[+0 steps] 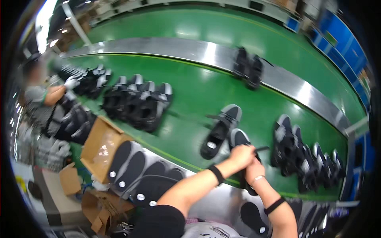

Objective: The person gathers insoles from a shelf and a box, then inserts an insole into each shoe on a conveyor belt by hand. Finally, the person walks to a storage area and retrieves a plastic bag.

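Both of my hands are together at the near side of the green surface, closed around a black shoe with a grey-edged toe (239, 137). My left hand (242, 156) lies over the shoe's upper, close to a dark strap (262, 149) that sticks out to the right. My right hand (254, 171) wraps the heel end. The fingers hide most of the opening, and motion blurs them slightly. Just left of it, apart from my hands, rests a matching shoe (222, 129) with a pale round label inside and its strap out to the left.
Rows of black shoes (139, 104) stand left, more shoes (303, 158) right. A pair (248, 68) sits by the far metal rail (190, 49). Dark insoles (133, 164) lie along the near metal ledge (222, 194), beside a cardboard box (99, 139). A gloved co-worker (51, 97) works at far left.
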Available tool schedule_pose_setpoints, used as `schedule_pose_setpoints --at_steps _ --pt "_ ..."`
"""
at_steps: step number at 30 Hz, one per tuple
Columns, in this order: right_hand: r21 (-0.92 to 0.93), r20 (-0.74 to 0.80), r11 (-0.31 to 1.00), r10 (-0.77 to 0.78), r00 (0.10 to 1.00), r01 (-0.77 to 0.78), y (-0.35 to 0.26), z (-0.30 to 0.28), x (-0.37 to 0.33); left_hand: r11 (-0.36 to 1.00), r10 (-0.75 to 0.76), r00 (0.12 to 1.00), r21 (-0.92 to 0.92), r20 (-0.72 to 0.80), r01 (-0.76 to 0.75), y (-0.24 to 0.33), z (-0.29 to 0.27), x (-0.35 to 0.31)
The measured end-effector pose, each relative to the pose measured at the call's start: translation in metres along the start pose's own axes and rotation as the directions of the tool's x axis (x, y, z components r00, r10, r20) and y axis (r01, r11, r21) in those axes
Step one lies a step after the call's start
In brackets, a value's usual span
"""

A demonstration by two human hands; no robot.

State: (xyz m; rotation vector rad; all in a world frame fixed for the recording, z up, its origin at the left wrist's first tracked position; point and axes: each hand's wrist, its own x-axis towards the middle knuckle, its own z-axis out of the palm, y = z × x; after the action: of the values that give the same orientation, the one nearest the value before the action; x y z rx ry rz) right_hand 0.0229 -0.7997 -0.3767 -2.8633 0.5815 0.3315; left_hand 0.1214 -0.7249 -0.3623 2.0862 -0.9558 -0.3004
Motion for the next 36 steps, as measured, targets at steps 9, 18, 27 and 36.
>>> schedule_pose_setpoints --at_steps 9,18,27,36 --pt "-0.275 0.262 0.961 0.078 0.962 -0.003 -0.023 -0.076 -0.069 0.993 -0.116 0.992 -0.008 -0.055 0.116 -0.002 -0.004 -0.010" --pt "-0.354 -0.015 0.925 -0.155 0.988 0.139 -0.013 -0.031 -0.032 0.978 -0.161 0.987 -0.141 -0.029 0.155 0.006 -0.012 -0.013" --pt "-0.291 0.275 0.923 -0.171 0.946 0.252 0.004 0.019 0.029 0.988 -0.129 0.989 -0.094 -0.076 0.122 -0.005 -0.006 -0.014" --pt "-0.293 0.474 0.859 -0.250 0.844 0.419 -0.007 0.009 0.040 0.987 -0.151 0.987 -0.069 -0.059 0.147 -0.003 -0.006 -0.025"
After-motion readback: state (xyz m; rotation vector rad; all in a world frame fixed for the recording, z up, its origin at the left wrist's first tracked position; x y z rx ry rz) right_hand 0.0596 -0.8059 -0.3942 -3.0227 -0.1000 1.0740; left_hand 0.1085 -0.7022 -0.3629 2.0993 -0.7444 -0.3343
